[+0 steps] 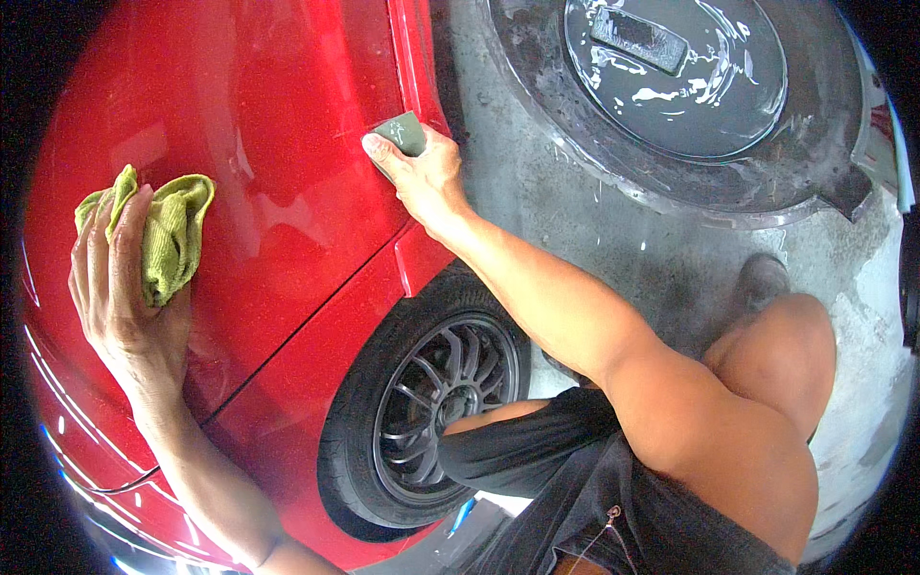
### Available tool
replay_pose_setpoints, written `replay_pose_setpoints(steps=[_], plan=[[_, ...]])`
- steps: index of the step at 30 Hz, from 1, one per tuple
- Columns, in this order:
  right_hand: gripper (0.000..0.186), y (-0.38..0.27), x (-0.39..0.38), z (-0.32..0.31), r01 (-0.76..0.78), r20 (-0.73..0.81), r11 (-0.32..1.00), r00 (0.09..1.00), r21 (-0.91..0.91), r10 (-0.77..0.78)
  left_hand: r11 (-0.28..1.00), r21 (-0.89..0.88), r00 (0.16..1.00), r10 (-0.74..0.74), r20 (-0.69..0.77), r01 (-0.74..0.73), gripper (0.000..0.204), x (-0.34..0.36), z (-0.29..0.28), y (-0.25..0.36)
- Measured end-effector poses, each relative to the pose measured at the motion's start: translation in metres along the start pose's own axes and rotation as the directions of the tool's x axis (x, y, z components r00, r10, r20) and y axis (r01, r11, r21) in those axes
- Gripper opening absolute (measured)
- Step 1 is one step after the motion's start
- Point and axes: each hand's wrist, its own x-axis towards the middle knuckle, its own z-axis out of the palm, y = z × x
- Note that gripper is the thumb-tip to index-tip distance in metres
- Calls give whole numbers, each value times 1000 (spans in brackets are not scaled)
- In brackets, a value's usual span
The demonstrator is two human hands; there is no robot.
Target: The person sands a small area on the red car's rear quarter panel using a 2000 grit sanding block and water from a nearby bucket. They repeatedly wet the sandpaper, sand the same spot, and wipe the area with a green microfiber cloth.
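Note:
A red car body panel (278,182) fills the left half of the head view. On its left part my left hand (120,278) lies with fingers curled over a crumpled yellow-green cloth (175,240). My right hand (428,177) is at the panel's lower side edge, thumb and fingers gripping a grey-green piece of sandpaper (402,132). The sandpaper is flat and rectangular and rests against the red paint. My fingers hide part of it, and I cannot tell whether a block sits inside.
A dark tyre with a grey spoked wheel (450,402) is below my right forearm, close to my bent knee. On the wet grey floor (594,240) stands a round black tub (575,144) of water, with a dark rectangular block (640,40) in it.

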Motion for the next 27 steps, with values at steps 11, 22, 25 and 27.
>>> replay_pose_setpoints(steps=[11, 22, 25, 27], plan=[[35, 10, 2, 2, 14, -40, 998, 999, -53, -16, 1000, -5, 1000, 0, -4, 0, 53, -2, 3, -1], [37, -23, -7, -1, 6, -52, 983, 999, -182, -16, 1000, 8, 1000, 8, 15, -8, 53, -4, 2, -4], [41, -14, -15, 1, 7, -67, 966, 997, -260, -26, 1000, 22, 1000, -1, 29, 1, 53, -2, 2, -6], [43, -26, -6, 2, 26, -78, 935, 995, -353, -57, 1000, -4, 1000, 9, 5, -9, 53, 0, 2, -3]])
